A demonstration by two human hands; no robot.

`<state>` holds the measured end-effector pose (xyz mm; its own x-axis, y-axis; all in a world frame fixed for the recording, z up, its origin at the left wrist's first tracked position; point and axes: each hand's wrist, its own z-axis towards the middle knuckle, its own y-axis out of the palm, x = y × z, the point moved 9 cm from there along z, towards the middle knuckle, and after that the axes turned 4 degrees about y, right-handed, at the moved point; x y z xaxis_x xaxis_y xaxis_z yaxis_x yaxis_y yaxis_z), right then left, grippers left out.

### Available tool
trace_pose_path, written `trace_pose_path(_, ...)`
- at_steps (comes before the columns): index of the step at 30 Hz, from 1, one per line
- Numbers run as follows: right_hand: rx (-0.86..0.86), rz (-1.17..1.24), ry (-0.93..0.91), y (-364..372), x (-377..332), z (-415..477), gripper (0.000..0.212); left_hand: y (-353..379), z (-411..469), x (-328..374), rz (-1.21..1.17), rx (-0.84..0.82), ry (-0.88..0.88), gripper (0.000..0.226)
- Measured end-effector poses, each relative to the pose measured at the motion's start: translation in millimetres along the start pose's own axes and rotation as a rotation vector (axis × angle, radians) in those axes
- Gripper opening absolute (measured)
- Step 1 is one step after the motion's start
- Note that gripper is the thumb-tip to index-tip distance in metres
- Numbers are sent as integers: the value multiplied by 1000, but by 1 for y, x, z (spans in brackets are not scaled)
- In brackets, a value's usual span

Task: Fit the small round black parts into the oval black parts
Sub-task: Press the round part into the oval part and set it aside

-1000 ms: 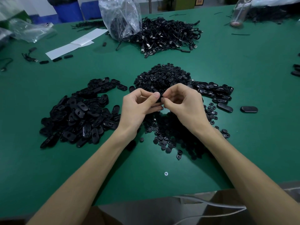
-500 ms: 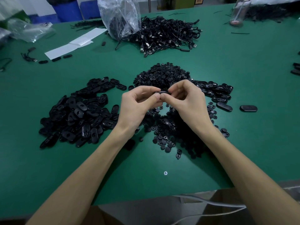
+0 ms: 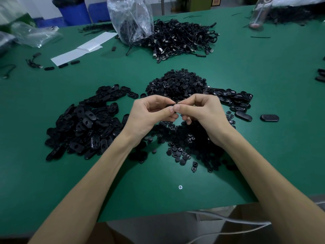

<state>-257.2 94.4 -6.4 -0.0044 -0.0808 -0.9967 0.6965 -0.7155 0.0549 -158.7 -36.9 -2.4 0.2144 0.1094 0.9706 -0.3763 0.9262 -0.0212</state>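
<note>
My left hand (image 3: 149,114) and my right hand (image 3: 202,113) meet above the middle of the green table (image 3: 263,85), fingertips pressed together on one oval black part (image 3: 171,105), which is mostly hidden by the fingers. Whether a small round part sits in it cannot be seen. A heap of oval black parts (image 3: 84,124) lies to the left. Small round black parts form a mound (image 3: 177,83) behind my hands and a scatter (image 3: 182,148) beneath them. A row of oval parts (image 3: 235,99) lies to the right.
Two single oval parts (image 3: 269,118) lie apart at the right. A pile of black cables (image 3: 182,39) and a clear plastic bag (image 3: 130,20) stand at the back. White paper strips (image 3: 82,48) lie back left. A screw head (image 3: 180,187) marks the table near the front edge.
Both hands have risen slightly and turned the oval part between the fingertips. The piles have not moved.
</note>
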Motion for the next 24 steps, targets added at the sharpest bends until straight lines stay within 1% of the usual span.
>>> trace_pose_path(4, -17, 7, 5, 2, 2, -1, 14, 1, 0, 1, 38, -24, -2, 20)
trace_pose_path(9, 12, -11, -13, 3, 1, 0, 13, 4, 1, -3, 8, -5, -45, 17)
trace_pose_path(13, 43, -73, -59, 5, -1, -2, 14, 5, 2, -9, 23, 50, -84, 11)
trace_pose_path(16, 51, -111, -84, 7, -2, -4, 14, 4, 2, -10, 37, 76, -97, 11)
trace_pose_path(20, 53, -123, -102, 8, -5, -6, 15, 2, 1, -9, 28, 49, -103, 11)
trace_pose_path(24, 46, -79, -93, 7, -5, -6, 16, 0, 0, -7, -46, -4, -116, 15)
